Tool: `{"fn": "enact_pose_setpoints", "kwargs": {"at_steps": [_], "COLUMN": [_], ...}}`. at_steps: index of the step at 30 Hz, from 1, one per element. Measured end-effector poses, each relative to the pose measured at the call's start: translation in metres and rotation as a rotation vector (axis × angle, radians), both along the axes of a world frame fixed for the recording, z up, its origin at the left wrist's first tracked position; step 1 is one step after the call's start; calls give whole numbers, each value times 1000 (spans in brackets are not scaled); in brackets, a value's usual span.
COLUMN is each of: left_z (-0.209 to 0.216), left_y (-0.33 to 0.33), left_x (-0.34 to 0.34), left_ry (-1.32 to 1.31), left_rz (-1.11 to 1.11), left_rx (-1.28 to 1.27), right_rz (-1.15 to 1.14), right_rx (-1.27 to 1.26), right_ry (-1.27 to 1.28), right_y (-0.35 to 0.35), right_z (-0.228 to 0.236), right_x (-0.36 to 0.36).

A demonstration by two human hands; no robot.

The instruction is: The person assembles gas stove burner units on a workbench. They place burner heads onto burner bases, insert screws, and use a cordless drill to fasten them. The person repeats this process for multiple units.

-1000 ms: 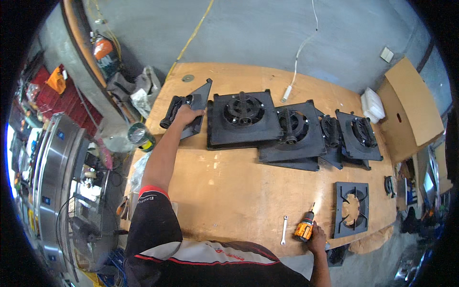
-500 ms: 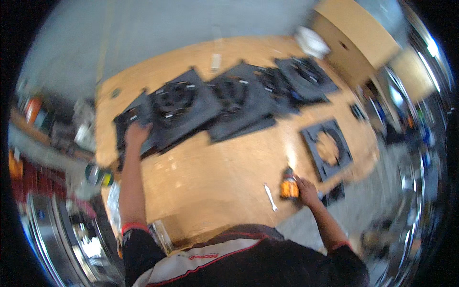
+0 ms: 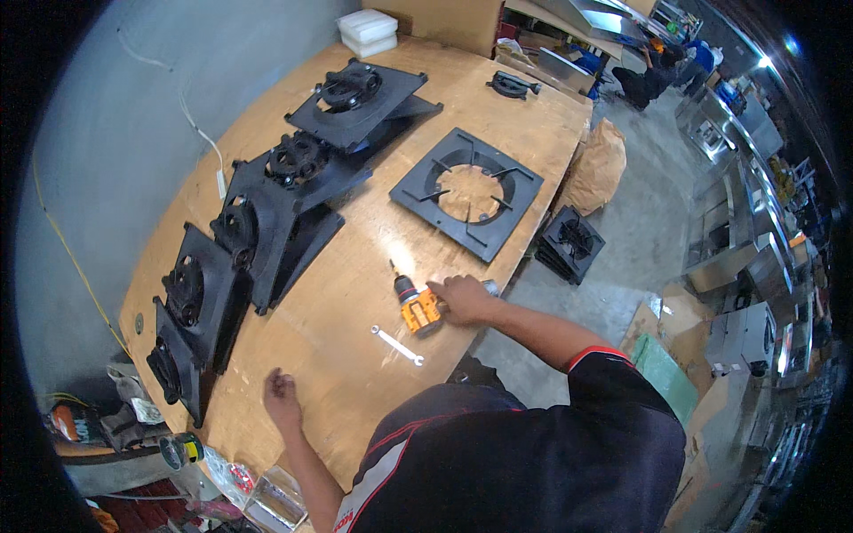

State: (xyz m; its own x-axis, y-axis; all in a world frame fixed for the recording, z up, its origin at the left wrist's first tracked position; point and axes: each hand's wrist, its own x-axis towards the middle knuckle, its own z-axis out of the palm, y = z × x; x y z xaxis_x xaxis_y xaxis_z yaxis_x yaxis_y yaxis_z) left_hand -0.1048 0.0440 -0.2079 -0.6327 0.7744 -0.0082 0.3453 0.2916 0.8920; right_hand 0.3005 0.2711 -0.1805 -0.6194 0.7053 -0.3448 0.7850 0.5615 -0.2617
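The right hand [image 3: 464, 299] rests on the rear of an orange and black cordless drill [image 3: 416, 305] that lies on its side on the broad light-brown plywood table [image 3: 355, 302], near its right edge; the fingers curl over the drill's body in a closed grip, and the chuck points away toward the far end of the table. Just beside the drill, toward the person, lies a small silver open-ended spanner [image 3: 397, 346], flat on the wood and not touched by either hand. The left hand [image 3: 281, 392] sits on the bare table close to the body, its fingers loosely curled — it has hold of nothing. Beyond the drill a square black cast-iron burner grate with a round opening [image 3: 466, 193] lies flat and well apart from both hands. Along the left side of the table runs a row of black square burner plates with round burner heads [image 3: 267, 213], overlapping one another and tilted. On the grey floor to the right of the table stands another small black burner part [image 3: 569, 244] — next to a brown paper sack [image 3: 601, 165].
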Motion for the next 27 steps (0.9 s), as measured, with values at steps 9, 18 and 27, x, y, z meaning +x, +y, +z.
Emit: {"fn": "enact_pose_setpoints", "kwargs": {"at_steps": [9, 18, 27], "left_z": [-4, 2, -2], "left_y": [97, 206, 235], "left_x": [148, 248, 248], "left_ry": [-252, -275, -401], "left_rz": [-173, -486, -411], "left_rx": [-158, -280, -470], "right_rz": [-319, -720, -538], "right_rx": [229, 370, 215], "right_ry": [525, 90, 184], "right_y": [44, 254, 367], "right_z": [36, 34, -19], "right_x": [120, 273, 300]}}
